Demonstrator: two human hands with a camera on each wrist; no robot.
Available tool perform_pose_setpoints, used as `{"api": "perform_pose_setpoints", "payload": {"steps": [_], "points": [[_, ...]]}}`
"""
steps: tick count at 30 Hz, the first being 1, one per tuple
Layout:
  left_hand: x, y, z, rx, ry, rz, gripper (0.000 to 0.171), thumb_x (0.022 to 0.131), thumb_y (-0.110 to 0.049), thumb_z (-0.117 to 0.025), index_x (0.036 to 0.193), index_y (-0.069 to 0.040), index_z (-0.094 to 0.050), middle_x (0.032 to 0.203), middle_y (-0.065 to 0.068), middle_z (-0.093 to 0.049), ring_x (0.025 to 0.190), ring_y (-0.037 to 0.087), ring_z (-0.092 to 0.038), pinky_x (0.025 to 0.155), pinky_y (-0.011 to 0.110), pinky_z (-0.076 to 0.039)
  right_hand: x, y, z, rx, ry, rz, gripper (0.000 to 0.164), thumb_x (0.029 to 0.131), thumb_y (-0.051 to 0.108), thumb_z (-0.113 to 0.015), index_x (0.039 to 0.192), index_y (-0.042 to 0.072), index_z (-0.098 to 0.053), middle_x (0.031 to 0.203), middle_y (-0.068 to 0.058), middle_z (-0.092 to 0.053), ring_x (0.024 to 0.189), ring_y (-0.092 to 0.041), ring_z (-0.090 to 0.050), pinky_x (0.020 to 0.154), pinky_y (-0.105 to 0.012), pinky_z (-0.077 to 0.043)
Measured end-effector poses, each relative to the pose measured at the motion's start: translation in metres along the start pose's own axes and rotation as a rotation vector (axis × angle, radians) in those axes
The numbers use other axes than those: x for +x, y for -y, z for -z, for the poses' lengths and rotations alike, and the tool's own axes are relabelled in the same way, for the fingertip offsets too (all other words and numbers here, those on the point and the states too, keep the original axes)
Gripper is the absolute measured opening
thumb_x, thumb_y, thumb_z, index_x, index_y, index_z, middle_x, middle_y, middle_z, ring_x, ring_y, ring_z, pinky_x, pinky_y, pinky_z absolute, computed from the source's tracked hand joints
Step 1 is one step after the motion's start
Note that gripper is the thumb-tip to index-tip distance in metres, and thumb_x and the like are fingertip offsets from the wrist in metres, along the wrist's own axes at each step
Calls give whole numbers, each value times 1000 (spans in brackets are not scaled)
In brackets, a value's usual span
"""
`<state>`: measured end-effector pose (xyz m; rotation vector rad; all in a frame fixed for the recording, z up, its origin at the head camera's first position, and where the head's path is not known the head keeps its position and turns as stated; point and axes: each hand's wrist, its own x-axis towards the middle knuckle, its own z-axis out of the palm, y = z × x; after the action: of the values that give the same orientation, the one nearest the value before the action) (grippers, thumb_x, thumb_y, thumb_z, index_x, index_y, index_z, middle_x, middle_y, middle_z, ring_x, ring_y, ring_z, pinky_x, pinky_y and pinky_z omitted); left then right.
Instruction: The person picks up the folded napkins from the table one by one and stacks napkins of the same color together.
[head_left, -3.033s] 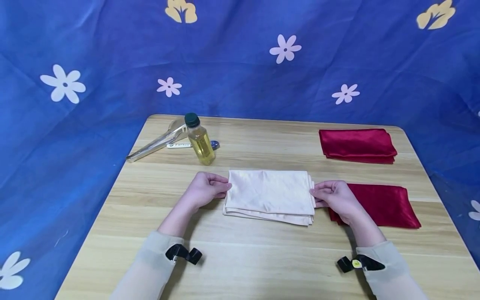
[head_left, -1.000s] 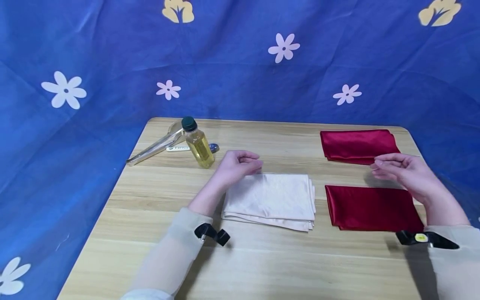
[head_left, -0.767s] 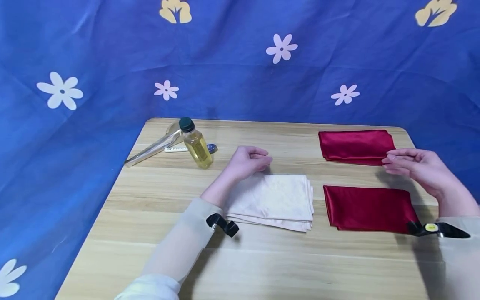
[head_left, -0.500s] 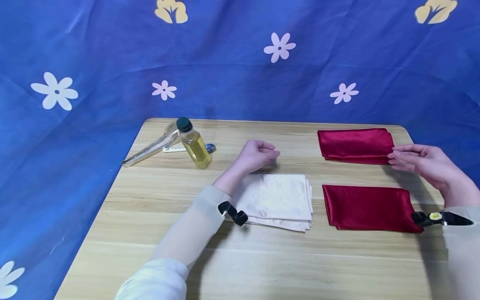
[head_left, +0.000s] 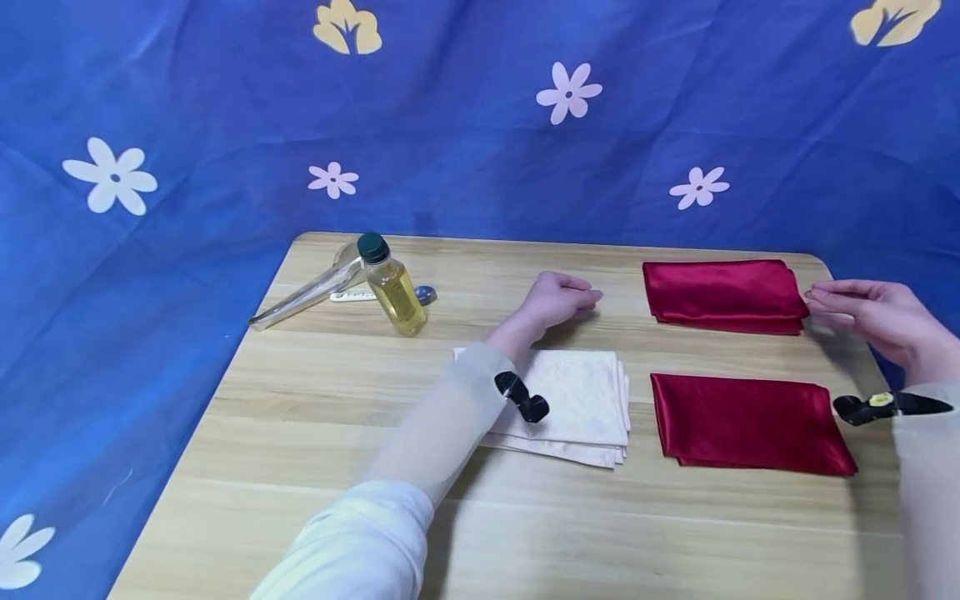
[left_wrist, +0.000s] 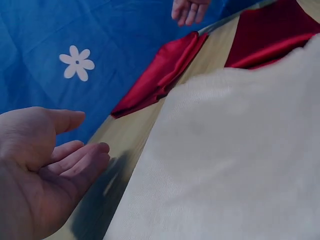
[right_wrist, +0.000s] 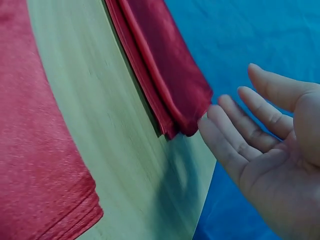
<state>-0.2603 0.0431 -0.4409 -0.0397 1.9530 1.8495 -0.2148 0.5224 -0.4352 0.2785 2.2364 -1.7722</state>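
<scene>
Tabletop (head_left: 600, 533) bears far red cloth (head_left: 722, 292) between left hand (head_left: 555, 301) and right hand (head_left: 883, 315).

Pale wood-grained tabletop (head_left: 247, 467), far corners rounded, backed and flanked by blue fabric (head_left: 450, 125). Fabric lightly creased, printed with pale flowers (head_left: 568, 93) and yellow leafy motifs (head_left: 339, 17). Surface brightly lit, soft shadows cast across wood.

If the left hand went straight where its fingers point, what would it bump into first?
Probably the left end of the far red cloth. The left hand points toward it in the head view, but its height above the table is unclear, so it might pass over.
</scene>
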Motion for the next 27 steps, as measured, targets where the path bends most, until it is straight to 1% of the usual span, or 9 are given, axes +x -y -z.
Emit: {"api": "perform_pose_setpoints", "payload": {"steps": [2, 4, 7, 11, 14, 17, 20, 22, 27], "points": [[7, -1, -11, -30, 5, 9, 33, 98, -10, -78, 125, 7, -70, 103, 11, -76, 103, 26, -75, 91, 35, -62, 3, -2, 4, -69, -40, -15, 8, 102, 31, -72, 103, 38, -74, 105, 24, -72, 98, 7, -69, 87, -16, -57], [13, -2, -24, -64, 8, 11, 33, 98, -8, -77, 125, 9, -69, 105, 14, -76, 104, 30, -75, 91, 36, -62, 6, -4, 7, -126, -87, -24, 7, 102, 35, -72, 99, 41, -71, 101, 28, -69, 94, 11, -66, 85, -14, -56], [22, -2, -43, -107, 10, 14, 35, 98, -5, -76, 128, 11, -67, 110, 20, -76, 108, 34, -74, 91, 36, -62, 8, -9, 10, -187, -146, -28, 3, 104, 35, -70, 106, 33, -69, 94, 32, -64, 88, 14, -64, 79, -14, -58], [32, 1, -65, -134, -6, 40, 36, 97, -3, -77, 129, 12, -66, 113, 25, -75, 109, 34, -74, 90, 34, -62, 9, -14, 9, -281, -201, -59, 35, 105, 40, -65, 127, 14, -62, 91, 35, -57, 83, 15, -60, 72, -15, -58], [36, 4, -75, -156, -13, 54, 37, 97, -2, -76, 130, 13, -65, 112, 24, -75, 112, 33, -73, 90, 33, -62, 10, -16, 7, -327, -210, -99, 46, 104, 48, -65, 134, 14, -60, 105, 26, -54, 86, 13, -55, 74, -16, -57], [39, 6, -81, -194, -11, 61, 38, 97, -1, -75, 131, 14, -63, 110, 21, -75, 115, 33, -71, 94, 34, -61, 12, -14, 5, -321, -191, -115, 41, 101, 51, -68, 128, 21, -63, 114, 17, -52, 88, 12, -54, 76, -16, -57], [40, 5, -86, -211, -7, 70, 36, 97, 0, -75, 128, 15, -64, 110, 21, -75, 118, 34, -70, 97, 36, -59, 18, -11, 0, -319, -174, -109, 45, 101, 48, -70, 129, 13, -62, 104, 20, -57, 87, 10, -58, 76, -18, -58], [40, 4, -89, -218, 8, 79, 33, 98, 0, -74, 126, 15, -65, 114, 22, -75, 120, 34, -69, 100, 37, -58, 23, -10, -5, -349, -182, -119, 56, 101, 49, -69, 133, 5, -59, 99, 18, -60, 89, 4, -59, 76, -19, -55], [39, 0, -96, -201, -11, 109, 28, 100, -1, -72, 124, 13, -67, 115, 22, -75, 118, 34, -70, 98, 37, -59, 31, -10, -17, -403, -224, -180, 83, 100, 55, -68, 145, -10, -46, 115, -12, -56, 106, -26, -50, 73, -26, -54]]}}
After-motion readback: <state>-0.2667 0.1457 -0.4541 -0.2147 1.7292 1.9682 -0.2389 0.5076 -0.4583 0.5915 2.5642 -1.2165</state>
